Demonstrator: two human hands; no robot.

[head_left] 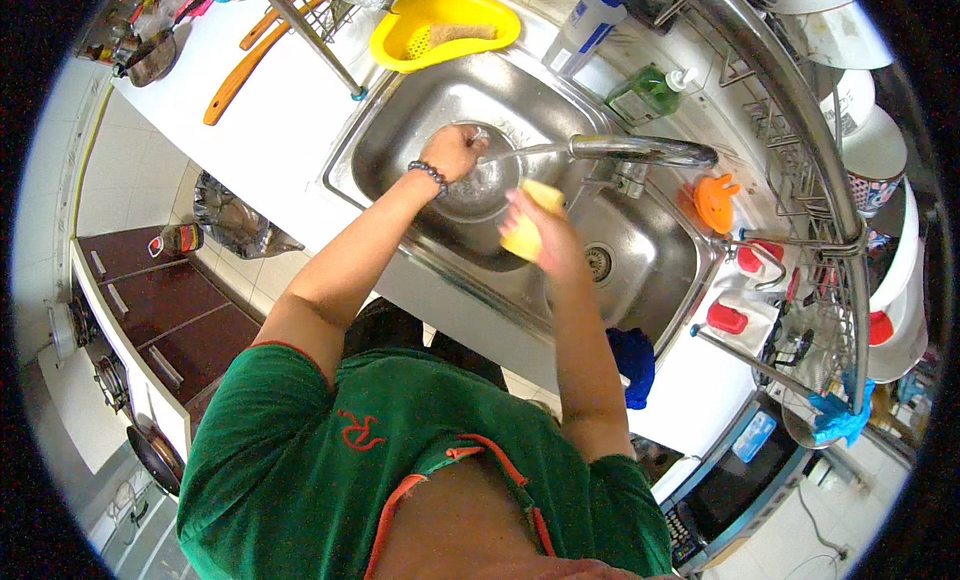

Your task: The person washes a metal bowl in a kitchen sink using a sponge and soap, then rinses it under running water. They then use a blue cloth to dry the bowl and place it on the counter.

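The right hand (550, 236), we see, grips a yellow sponge (545, 194), fingers and thumb pressed against its sides. The sponge sits over the near side of the double sink, by the divider between its two basins, its long axis slanting from upper right to lower left. Up and to the left of it, well within the left basin (392, 130), is the left hand (452, 154), wearing a dark beaded bracelet (430, 177). Its fingers are curled together at the tips; whether they pinch anything we cannot tell. Below it we make out a clear, round shape (487, 192), perhaps a glass bowl or lid; the left hand is nearer to it than the right, and the sponge is just to its right. A thin stream of water (525, 150) runs leftward from the chrome faucet (640, 150) toward the left fingers. Farther out, we find a yellow corner strainer (400, 25) beyond the left basin and a green soap bottle (645, 95) behind the faucet.
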